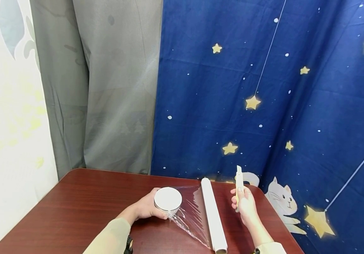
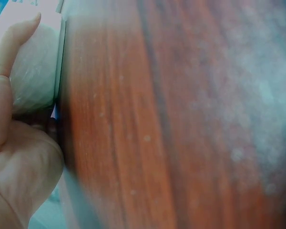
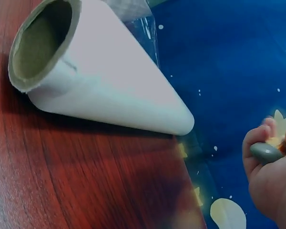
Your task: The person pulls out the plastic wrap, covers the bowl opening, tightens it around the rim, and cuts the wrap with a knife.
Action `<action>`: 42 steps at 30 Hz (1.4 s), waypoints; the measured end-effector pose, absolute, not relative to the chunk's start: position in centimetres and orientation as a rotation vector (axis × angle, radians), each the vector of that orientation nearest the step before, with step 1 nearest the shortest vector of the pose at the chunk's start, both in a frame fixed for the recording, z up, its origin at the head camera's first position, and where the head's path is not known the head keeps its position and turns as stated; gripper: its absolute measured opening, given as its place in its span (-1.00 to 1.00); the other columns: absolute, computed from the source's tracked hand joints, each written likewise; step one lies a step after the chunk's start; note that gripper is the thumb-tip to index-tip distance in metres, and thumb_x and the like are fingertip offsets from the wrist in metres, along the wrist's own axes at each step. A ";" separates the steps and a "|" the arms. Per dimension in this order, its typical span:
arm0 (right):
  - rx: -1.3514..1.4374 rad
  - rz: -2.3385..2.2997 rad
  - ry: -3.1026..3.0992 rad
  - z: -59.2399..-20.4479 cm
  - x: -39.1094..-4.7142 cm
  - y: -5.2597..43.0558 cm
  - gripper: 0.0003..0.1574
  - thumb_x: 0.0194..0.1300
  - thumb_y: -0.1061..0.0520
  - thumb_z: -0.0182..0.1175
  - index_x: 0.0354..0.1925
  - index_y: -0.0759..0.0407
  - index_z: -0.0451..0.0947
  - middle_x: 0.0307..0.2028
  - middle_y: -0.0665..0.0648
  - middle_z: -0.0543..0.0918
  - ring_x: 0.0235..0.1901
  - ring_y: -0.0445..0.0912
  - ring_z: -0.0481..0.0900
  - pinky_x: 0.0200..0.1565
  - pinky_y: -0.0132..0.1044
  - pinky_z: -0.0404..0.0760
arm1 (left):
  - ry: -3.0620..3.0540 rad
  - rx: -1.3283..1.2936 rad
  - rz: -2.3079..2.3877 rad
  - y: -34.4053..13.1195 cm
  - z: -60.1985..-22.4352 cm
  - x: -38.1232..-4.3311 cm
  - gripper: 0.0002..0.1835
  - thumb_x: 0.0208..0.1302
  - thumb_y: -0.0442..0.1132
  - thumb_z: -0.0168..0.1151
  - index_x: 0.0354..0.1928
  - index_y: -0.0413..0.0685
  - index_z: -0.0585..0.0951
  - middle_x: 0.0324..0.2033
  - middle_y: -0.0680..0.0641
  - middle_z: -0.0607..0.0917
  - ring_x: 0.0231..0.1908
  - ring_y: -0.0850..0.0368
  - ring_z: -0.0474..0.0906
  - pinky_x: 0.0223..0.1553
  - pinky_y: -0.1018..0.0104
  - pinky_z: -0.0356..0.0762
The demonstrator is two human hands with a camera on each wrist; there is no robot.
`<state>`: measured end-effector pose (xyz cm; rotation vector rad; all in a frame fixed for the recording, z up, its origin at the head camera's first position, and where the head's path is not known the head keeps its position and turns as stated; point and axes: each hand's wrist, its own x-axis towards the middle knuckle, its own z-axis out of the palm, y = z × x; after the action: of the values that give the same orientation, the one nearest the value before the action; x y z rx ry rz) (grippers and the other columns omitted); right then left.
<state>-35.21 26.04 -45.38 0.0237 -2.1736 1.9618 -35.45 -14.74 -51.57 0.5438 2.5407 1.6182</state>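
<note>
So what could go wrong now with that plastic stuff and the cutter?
The right hand holds a cutter with its blade out, so a slip might nick the left hand gripping the round container.

The clear film stretches from the container to the roll and is bunched by the container, so it might stick to itself or tear crookedly.

Neither hand holds the roll, so a tug could shift it.
</note>
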 end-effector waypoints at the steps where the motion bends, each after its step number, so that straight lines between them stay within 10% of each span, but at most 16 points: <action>1: 0.009 1.956 -2.180 -45.4 -35.2 26.0 -0.59 0.85 0.03 -0.26 0.17 0.38 0.30 -0.46 0.03 0.53 -0.62 -0.20 0.45 -0.55 -0.39 0.46 | 2.538 0.546 1.621 -14.7 -51.6 -35.4 0.18 -0.20 -0.24 0.82 0.49 -0.24 0.30 0.26 -0.15 0.67 0.20 0.01 0.58 0.33 0.02 0.47; 13: -0.086 1.876 -2.101 -45.5 -35.3 26.3 -0.44 0.80 -0.23 -0.15 0.23 0.23 0.37 -0.41 -0.06 0.54 -0.67 -0.23 0.45 -0.64 -0.40 0.43 | 2.547 0.534 1.602 -14.8 -51.5 -35.4 0.18 -0.19 -0.21 0.82 0.50 -0.22 0.31 0.27 -0.16 0.66 0.20 0.01 0.57 0.33 0.02 0.47; 20: 0.006 1.935 -2.078 -45.8 -35.4 26.8 -0.44 0.80 -0.05 -0.04 0.35 0.43 0.27 0.03 0.15 0.88 -0.29 -0.29 0.84 -0.16 -0.34 0.81 | 2.541 0.530 1.604 -14.8 -51.6 -35.4 0.17 -0.18 -0.23 0.82 0.49 -0.22 0.30 0.27 -0.15 0.66 0.20 0.01 0.57 0.33 0.01 0.47; 27: 0.009 1.981 -2.068 -45.9 -35.3 26.3 -0.62 0.83 0.04 -0.18 0.28 0.33 0.25 -0.36 -0.07 0.60 -0.53 -0.25 0.49 -0.46 -0.40 0.59 | 2.548 0.547 1.611 -14.8 -51.7 -35.5 0.18 -0.18 -0.24 0.82 0.50 -0.24 0.30 0.28 -0.16 0.66 0.21 0.00 0.57 0.34 -0.02 0.46; 42: -0.011 1.952 -2.047 -45.9 -35.2 25.9 -0.53 0.81 -0.19 -0.16 0.09 0.20 0.34 -0.43 -0.02 0.45 -0.59 -0.24 0.38 -0.56 -0.43 0.48 | 2.550 0.534 1.606 -14.8 -51.7 -35.7 0.20 -0.20 -0.21 0.83 0.50 -0.23 0.30 0.27 -0.17 0.66 0.21 -0.01 0.57 0.34 0.01 0.47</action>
<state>-35.19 25.94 -45.91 -0.0106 -2.0469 1.9524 -35.67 -14.80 -51.66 0.5337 2.5497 1.6062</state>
